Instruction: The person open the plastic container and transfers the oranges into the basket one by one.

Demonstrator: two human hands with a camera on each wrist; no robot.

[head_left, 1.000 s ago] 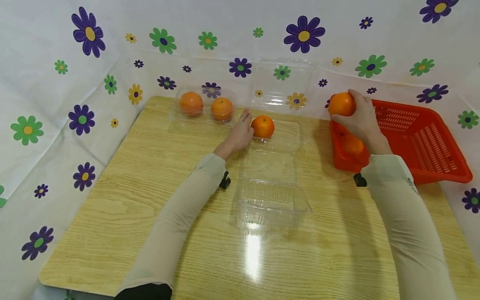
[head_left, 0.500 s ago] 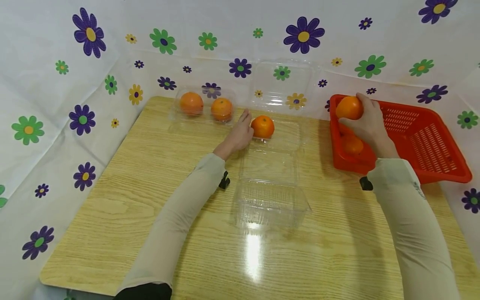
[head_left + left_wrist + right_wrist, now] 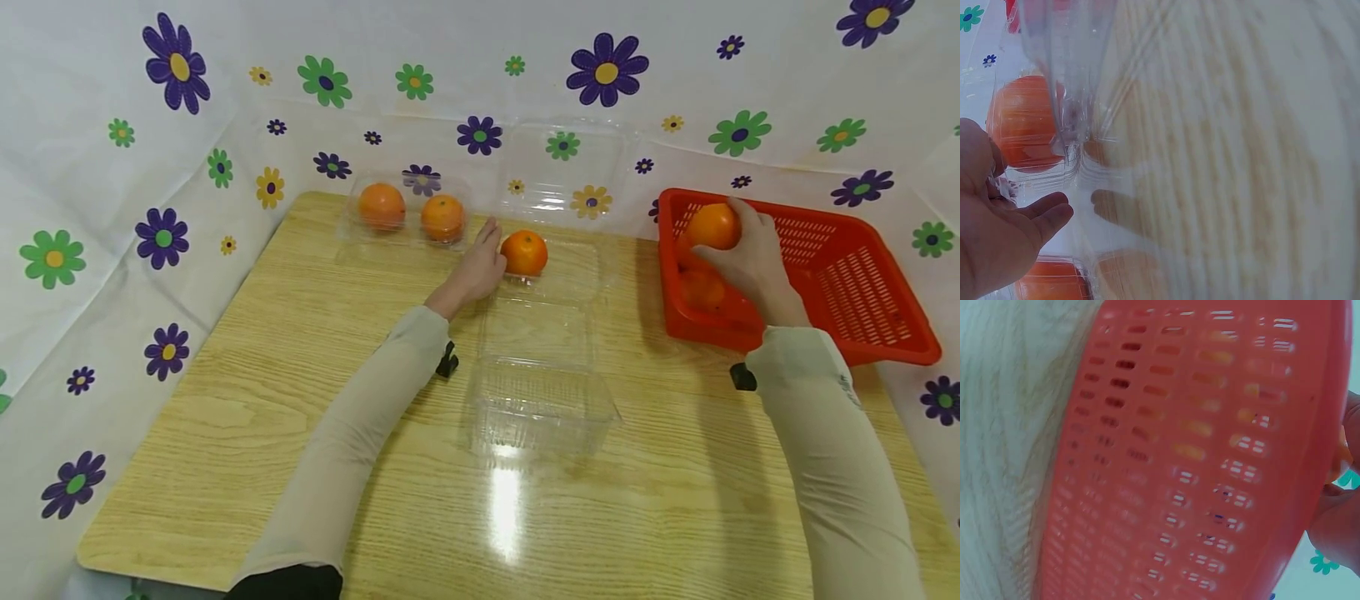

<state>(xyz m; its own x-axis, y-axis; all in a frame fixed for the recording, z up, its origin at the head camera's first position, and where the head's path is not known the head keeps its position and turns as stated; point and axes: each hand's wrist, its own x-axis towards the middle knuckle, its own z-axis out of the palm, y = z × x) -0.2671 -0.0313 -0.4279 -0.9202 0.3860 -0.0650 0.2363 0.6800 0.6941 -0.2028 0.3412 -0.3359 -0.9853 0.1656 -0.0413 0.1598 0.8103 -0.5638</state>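
My right hand (image 3: 756,260) grips an orange (image 3: 712,226) inside the left part of the red basket (image 3: 840,350). Below it, at least one more orange (image 3: 702,290) lies in the basket. In the right wrist view, the basket wall (image 3: 1166,425) hides most of that hand. My left hand (image 3: 476,267) rests its extended fingers at the left side of an open clear plastic clamshell (image 3: 581,268), whose lid stands raised behind. One orange (image 3: 525,253) sits in the clamshell's left half. The left wrist view shows the hand (image 3: 1004,244) beside this orange (image 3: 1025,125).
A clear container (image 3: 408,237) with two oranges stands at the back left, just beyond my left hand. Another open clear clamshell (image 3: 540,417) lies on the wooden table (image 3: 247,400) in front of the first. A flowered cloth (image 3: 420,33) hangs behind the table.
My right hand has carried the orange from over the basket's left rim to the right and down into the basket. My left hand and the clamshells stay in place.
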